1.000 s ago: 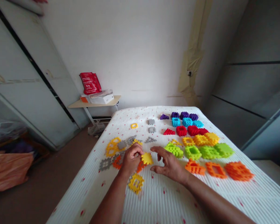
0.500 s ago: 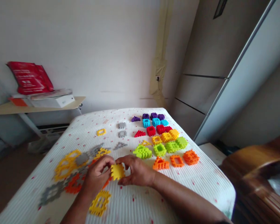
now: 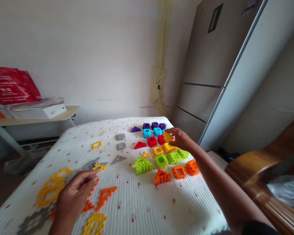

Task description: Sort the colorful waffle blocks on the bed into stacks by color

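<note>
My right hand (image 3: 180,138) reaches over the far right rows, its fingers closed on a yellow square building tile (image 3: 168,137) with notched edges. The tile is above the yellow stacks (image 3: 170,148) and in front of the red stacks (image 3: 152,141). My left hand (image 3: 74,194) hovers over the loose pile at the left, thumb and fingers pinched together; whether anything is between them is hidden. Close to its fingertips is a yellow notched piece (image 3: 100,167). Orange triangular frames (image 3: 106,195) and a yellow window-shaped tile (image 3: 95,224) lie to its right and below.
Sorted stacks stand on the white quilted cover (image 3: 142,202): purple (image 3: 146,126), blue (image 3: 147,133), green (image 3: 161,161) and orange (image 3: 179,172). Grey tiles (image 3: 121,146) and a yellow frame (image 3: 97,145) lie mid-table. A wooden chair (image 3: 267,176) is at the right, a fridge (image 3: 203,71) behind.
My right hand has carried the yellow square tile from beside my left hand to the yellow and red stacks. My left hand has moved left and down. The view has turned right.
</note>
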The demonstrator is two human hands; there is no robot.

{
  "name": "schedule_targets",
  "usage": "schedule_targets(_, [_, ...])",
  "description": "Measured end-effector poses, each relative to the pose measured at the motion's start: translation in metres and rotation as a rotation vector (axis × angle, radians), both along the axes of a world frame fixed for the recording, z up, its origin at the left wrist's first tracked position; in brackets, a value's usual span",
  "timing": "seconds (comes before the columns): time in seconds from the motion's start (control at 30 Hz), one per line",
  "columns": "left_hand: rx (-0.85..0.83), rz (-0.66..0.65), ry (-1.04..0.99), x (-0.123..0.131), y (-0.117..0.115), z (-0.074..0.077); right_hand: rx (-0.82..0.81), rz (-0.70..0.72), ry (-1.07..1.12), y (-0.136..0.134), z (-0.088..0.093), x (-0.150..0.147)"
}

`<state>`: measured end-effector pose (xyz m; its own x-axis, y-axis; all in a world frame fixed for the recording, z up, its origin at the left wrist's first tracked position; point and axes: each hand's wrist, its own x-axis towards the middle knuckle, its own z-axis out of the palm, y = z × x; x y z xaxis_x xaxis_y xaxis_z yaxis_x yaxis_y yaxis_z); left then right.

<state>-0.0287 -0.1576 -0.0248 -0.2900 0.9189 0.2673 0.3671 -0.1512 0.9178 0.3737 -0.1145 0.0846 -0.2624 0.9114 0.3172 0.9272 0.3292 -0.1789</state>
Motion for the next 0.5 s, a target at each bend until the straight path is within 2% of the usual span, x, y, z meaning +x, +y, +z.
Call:
schedule_targets(0.07, [0.010, -0.009, 0.028, 0.001, 0.000, 0.000, -0.085, -0.078, -0.145, 0.016, -0.002, 0.029])
schedule_targets(0.2, [0.026, -0.010, 0.046, 0.001, 0.002, 0.000, -0.197, -0.100, -0.239, 0.035, -0.016, 0.061])
schedule_targets(0.33, [0.017, -0.005, 0.065, -0.002, 0.002, -0.001, -0.265, -0.089, -0.301, 0.044, -0.026, 0.070])
schedule_targets(0.5, [-0.002, -0.025, 0.074, -0.005, 0.003, -0.007, -0.314, -0.076, -0.358, 0.052, -0.031, 0.072])
